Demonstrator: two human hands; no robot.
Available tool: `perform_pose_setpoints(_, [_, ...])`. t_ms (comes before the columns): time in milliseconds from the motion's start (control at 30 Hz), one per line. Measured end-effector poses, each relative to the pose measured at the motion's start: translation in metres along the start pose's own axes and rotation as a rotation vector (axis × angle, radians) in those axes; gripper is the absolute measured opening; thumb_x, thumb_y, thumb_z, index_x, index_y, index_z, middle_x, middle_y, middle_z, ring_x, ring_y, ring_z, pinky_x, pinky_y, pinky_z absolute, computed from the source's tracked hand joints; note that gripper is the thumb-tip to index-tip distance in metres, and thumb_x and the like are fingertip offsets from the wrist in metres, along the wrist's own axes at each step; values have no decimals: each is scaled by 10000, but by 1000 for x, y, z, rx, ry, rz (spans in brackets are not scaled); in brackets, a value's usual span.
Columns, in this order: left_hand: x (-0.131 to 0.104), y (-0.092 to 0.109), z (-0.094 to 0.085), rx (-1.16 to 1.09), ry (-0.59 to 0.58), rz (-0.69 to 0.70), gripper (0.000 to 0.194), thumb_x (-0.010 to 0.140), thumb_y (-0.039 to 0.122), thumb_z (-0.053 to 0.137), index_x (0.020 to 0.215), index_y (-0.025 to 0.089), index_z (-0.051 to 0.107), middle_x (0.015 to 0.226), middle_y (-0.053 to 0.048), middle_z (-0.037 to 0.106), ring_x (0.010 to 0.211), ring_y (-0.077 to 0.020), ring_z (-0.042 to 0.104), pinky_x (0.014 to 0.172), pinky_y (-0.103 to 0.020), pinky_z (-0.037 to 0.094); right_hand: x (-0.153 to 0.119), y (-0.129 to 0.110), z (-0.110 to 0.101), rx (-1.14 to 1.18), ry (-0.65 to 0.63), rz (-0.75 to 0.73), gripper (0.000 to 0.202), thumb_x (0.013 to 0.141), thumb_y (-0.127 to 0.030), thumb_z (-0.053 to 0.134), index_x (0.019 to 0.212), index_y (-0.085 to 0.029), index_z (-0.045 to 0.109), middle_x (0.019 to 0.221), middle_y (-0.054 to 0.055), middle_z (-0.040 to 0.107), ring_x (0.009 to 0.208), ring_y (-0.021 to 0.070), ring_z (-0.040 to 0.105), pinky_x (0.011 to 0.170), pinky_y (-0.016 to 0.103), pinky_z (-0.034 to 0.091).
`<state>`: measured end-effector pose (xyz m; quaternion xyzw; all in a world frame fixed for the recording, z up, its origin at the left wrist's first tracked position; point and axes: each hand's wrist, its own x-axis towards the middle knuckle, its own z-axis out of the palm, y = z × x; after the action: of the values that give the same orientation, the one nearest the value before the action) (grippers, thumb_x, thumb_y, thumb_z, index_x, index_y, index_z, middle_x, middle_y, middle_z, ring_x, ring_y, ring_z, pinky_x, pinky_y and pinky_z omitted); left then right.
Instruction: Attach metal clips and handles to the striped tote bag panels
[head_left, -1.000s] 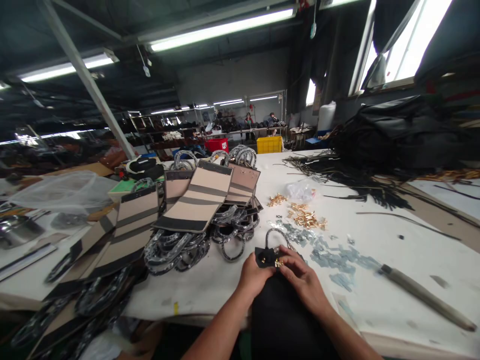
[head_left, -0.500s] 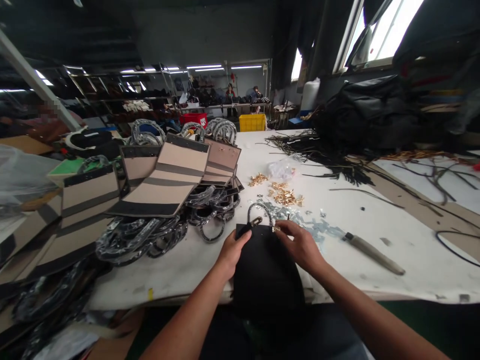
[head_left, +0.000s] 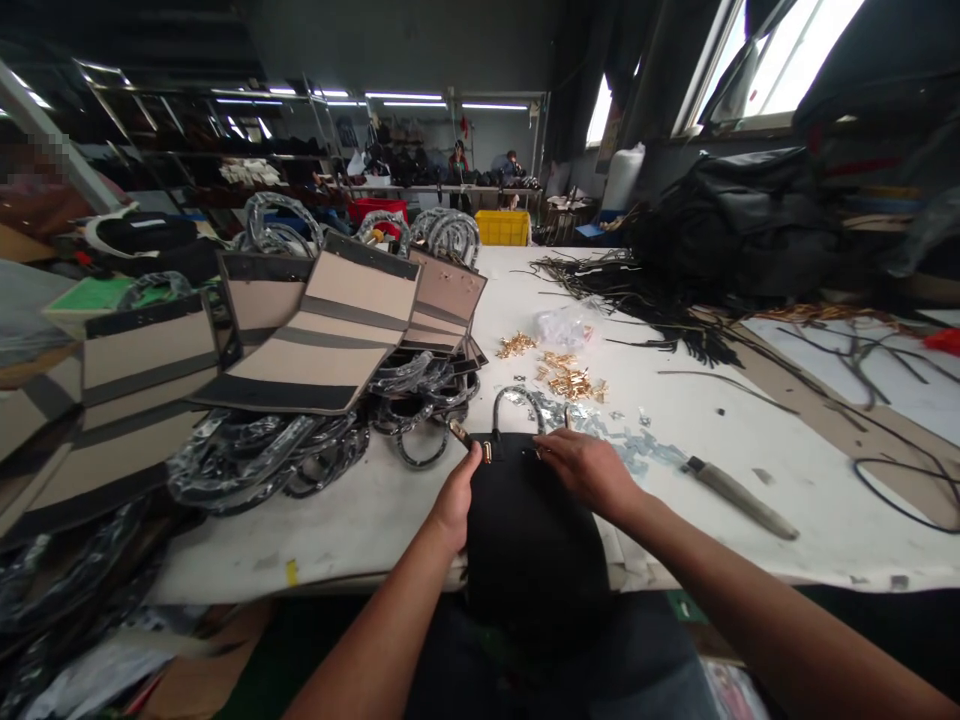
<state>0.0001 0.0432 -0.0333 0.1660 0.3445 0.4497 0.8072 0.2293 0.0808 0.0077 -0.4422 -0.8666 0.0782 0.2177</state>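
A black bag panel [head_left: 536,540] lies at the table's near edge, toward my body. At its top stands a curved handle [head_left: 517,392], which looks wrapped in clear plastic. My left hand [head_left: 452,505] grips the panel's upper left edge, thumb on top, beside a gold-coloured metal fitting [head_left: 487,452]. A short dark tab with gold-coloured metal [head_left: 459,432] sticks out past that thumb. My right hand [head_left: 592,468] is closed at the right foot of the handle, fingertips pinched on the panel's top; what they pinch is partly hidden. A thin upright piece [head_left: 568,417] shows behind those fingers.
Small gold-coloured fittings [head_left: 574,380] and flat grey metal pieces [head_left: 637,445] lie beyond the panel. A grey-handled tool [head_left: 742,500] rests at right. Stacked beige-and-black panels [head_left: 352,320] with wrapped handles fill the left. Black strips [head_left: 675,320] spread at the back right.
The gold-ended tab by my left thumb has swung from the handle's foot out to the left. My right hand has shifted slightly left, fingers closer over the panel's top. The view has tilted slightly.
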Motion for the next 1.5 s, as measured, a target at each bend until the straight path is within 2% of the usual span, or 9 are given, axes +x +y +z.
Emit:
perform_pose_setpoints(100, [-1,3,-5,-52,-34,-49,716,889,700,613,1300,117,678,1125,-179,778,1147,-372,719,1073,-525,522,3,0,-4,26,-4,-2,288,1041,-279,539,1236,-266,749,1133,72,759,992,265,729,828,361,575])
perform_pose_setpoints(233, [1,5,-7,-117,-95,-58,687,909,640,614,1338,106,659,1144,-183,775,1171,-379,707,1096,-535,502,8,-4,-6,83,22,-12,268,1029,-270,563,1213,-273,758,1121,65,760,1007,261,718,869,381,572])
perform_pose_setpoints(533, [-1,7,-6,-160,-102,-80,679,892,650,626,1328,130,665,1112,-170,783,1183,-396,699,1097,-555,498,16,-7,1,50,26,-76,268,1032,-291,579,1250,-261,733,1098,90,753,986,269,698,877,394,557])
perform_pose_setpoints(667, [0,7,-7,-191,-118,-85,654,898,625,640,1324,130,670,1116,-166,783,1188,-393,697,1098,-549,501,21,-8,-3,13,-3,-141,265,1044,-279,549,1233,-239,731,1074,101,754,971,274,686,876,407,542])
perform_pose_setpoints(833, [2,5,-9,-203,-81,-38,618,896,576,677,1330,135,671,1131,-159,782,1169,-382,709,1087,-534,517,31,-8,-10,-49,-84,-194,310,1047,-267,520,1297,-252,702,1030,98,756,955,278,671,893,420,515])
perform_pose_setpoints(1033, [4,4,-13,-226,-104,-66,587,903,567,678,1311,145,686,1121,-145,788,1169,-381,709,1077,-533,526,46,-11,-13,-150,-181,-283,317,1046,-262,505,1285,-190,700,978,122,749,914,280,658,822,391,510])
perform_pose_setpoints(1133, [5,5,-15,-219,-99,-76,603,899,602,665,1288,143,702,1097,-145,793,1171,-390,706,1070,-537,531,44,-7,-5,-145,-167,-292,320,1061,-284,489,1274,-190,709,974,129,752,910,282,666,835,401,513])
perform_pose_setpoints(1267, [6,6,-16,-198,-107,-103,629,887,639,659,1270,142,711,1074,-150,797,1150,-390,717,1048,-536,546,35,2,3,-48,-122,-251,281,1067,-318,510,1219,-245,735,1026,98,768,935,260,699,871,383,535])
perform_pose_setpoints(1500, [8,4,-17,-218,-97,-105,628,894,611,673,1297,130,693,1084,-155,795,1114,-376,735,1039,-529,553,35,2,-2,-11,-195,-262,265,1030,-284,555,1209,-258,749,1102,99,767,978,258,720,885,371,555])
